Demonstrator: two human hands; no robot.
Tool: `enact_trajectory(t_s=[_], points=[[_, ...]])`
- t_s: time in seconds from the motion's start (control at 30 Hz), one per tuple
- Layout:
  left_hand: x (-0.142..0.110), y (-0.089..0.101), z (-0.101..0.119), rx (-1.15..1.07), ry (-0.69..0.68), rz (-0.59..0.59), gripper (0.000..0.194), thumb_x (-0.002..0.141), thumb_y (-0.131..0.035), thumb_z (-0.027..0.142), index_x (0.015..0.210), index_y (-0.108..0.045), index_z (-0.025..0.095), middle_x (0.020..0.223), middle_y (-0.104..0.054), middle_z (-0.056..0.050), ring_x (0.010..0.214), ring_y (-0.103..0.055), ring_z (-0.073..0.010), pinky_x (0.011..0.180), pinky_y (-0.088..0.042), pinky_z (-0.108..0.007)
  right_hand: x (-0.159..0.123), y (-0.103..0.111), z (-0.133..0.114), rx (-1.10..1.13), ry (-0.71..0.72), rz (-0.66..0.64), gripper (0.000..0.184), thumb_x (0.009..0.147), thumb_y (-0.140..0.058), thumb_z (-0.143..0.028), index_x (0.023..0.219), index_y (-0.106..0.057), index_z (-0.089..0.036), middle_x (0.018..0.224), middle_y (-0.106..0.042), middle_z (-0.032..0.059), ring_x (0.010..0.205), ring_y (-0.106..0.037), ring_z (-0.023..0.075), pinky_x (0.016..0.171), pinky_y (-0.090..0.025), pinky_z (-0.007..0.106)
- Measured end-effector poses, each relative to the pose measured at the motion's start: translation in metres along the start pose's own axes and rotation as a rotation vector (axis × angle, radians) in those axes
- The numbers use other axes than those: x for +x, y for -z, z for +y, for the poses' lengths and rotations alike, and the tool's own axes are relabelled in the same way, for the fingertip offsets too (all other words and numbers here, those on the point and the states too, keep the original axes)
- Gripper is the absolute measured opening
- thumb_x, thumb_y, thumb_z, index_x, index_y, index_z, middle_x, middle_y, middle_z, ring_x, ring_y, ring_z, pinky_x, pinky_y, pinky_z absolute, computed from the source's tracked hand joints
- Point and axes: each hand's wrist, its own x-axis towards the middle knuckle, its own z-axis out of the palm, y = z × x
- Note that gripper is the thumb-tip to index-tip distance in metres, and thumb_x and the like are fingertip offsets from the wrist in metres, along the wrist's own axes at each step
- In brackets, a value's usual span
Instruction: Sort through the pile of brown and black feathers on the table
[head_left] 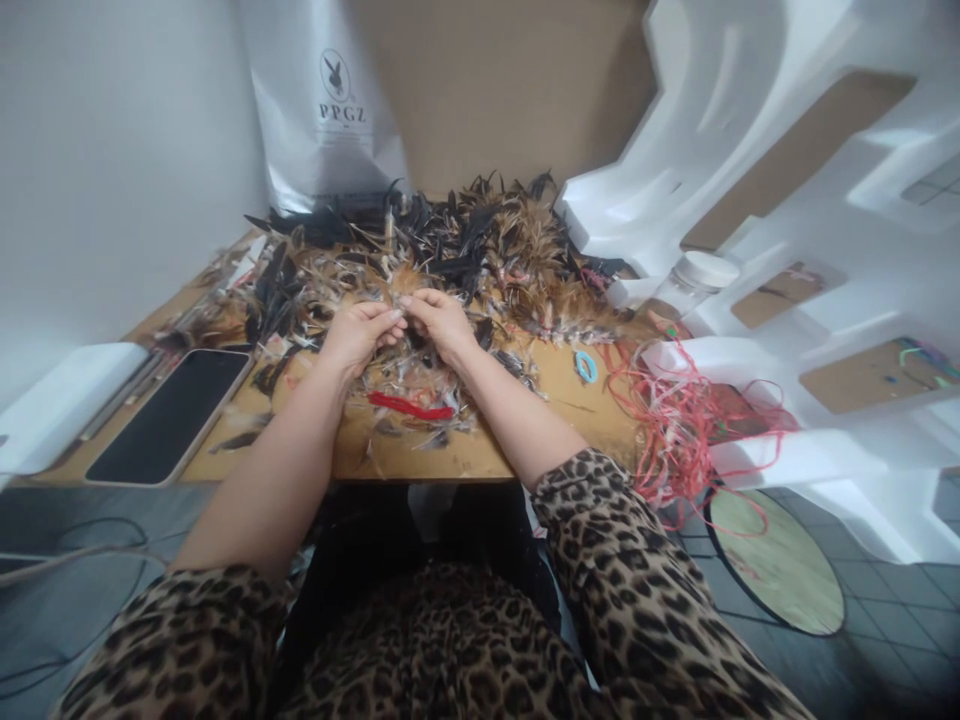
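Note:
My left hand (361,338) and my right hand (441,322) meet over the middle of the table, fingertips nearly touching. Both are closed in a pinch at the base of a small tuft of brown feathers (403,280), which fans out beyond my fingers. Just how the quills lie between the fingertips is hidden. Behind my hands spreads a large heap of brown feathers (517,235) and black feathers (330,228). A bundle of red string (411,406) lies near the table's front edge, on feather scraps below my hands.
A phone (172,415) lies at the left beside a white object (71,405). On the right are a light-blue ring (586,367), tangled pink-red strings (686,430) overhanging the edge, a lidded jar (694,280) and white foam packing (787,460). A printed white bag (322,130) stands behind.

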Motion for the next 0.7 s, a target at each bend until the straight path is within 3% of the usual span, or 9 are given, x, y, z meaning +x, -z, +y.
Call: enact_trajectory(t_s=[0.1,0.17,0.27,0.33,0.43,0.53,0.7], points=[[0.001,0.003,0.004,-0.095,0.011,0.085,0.012,0.065,-0.071,0.019,0.066,-0.065,0.009,0.060,-0.064,-0.003,0.046,-0.054,-0.0037,0.046,-0.042,-0.012,0.004,0.013,-0.007,-0.159,0.045,-0.098,0.023,0.063,-0.069,-0.033,0.074,-0.061,-0.013,0.061,-0.058,-0.0043,0.053,-0.045,0.0043,0.053,-0.036,0.018],[0.002,0.006,0.006,-0.170,0.018,0.137,0.011,0.065,-0.071,0.018,0.067,-0.064,0.010,0.062,-0.064,-0.003,0.047,-0.054,-0.0034,0.046,-0.042,-0.011,0.005,0.023,-0.014,-0.357,0.046,-0.277,0.019,0.061,-0.070,-0.027,0.071,-0.063,-0.011,0.064,-0.061,-0.0025,0.058,-0.049,0.0053,0.060,-0.040,0.019],[0.004,0.009,0.007,-0.232,0.035,0.160,0.011,0.066,-0.071,0.017,0.067,-0.063,0.010,0.062,-0.063,-0.002,0.048,-0.054,-0.0030,0.045,-0.041,-0.011,0.005,0.035,-0.022,-0.629,0.022,-0.506,0.013,0.062,-0.067,-0.020,0.069,-0.065,-0.009,0.063,-0.061,-0.0013,0.058,-0.049,0.0060,0.063,-0.040,0.020],[0.006,0.011,0.006,-0.247,0.041,0.151,0.011,0.066,-0.071,0.016,0.067,-0.062,0.010,0.062,-0.063,-0.002,0.048,-0.054,-0.0030,0.045,-0.041,-0.011,0.003,0.038,-0.025,-0.815,0.024,-0.577,0.015,0.063,-0.065,-0.017,0.076,-0.067,-0.009,0.064,-0.061,-0.0016,0.057,-0.049,0.0060,0.061,-0.038,0.020],[0.006,0.011,0.005,-0.246,0.047,0.132,0.010,0.066,-0.070,0.015,0.067,-0.062,0.010,0.062,-0.063,-0.002,0.048,-0.054,-0.0032,0.044,-0.041,-0.011,0.000,0.035,-0.024,-1.086,0.048,-0.601,0.024,0.063,-0.064,-0.015,0.087,-0.069,-0.012,0.068,-0.063,-0.0018,0.058,-0.049,0.0065,0.060,-0.036,0.019],[0.004,0.010,0.005,-0.237,0.048,0.115,0.009,0.067,-0.070,0.015,0.066,-0.062,0.010,0.062,-0.063,-0.002,0.048,-0.054,-0.0034,0.044,-0.041,-0.011,-0.003,0.028,-0.020,-1.271,0.117,-0.591,0.020,0.066,-0.061,-0.015,0.084,-0.069,-0.015,0.072,-0.064,-0.0006,0.063,-0.051,0.0084,0.062,-0.035,0.020],[0.003,0.010,0.009,-0.255,0.085,0.075,0.009,0.067,-0.070,0.013,0.068,-0.061,0.010,0.063,-0.064,-0.003,0.049,-0.055,-0.0042,0.044,-0.041,-0.011,-0.003,0.024,-0.018,-1.300,0.369,-0.443,0.017,0.076,-0.051,-0.016,0.082,-0.067,-0.015,0.083,-0.062,0.0036,0.075,-0.054,0.0125,0.070,-0.037,0.023]])
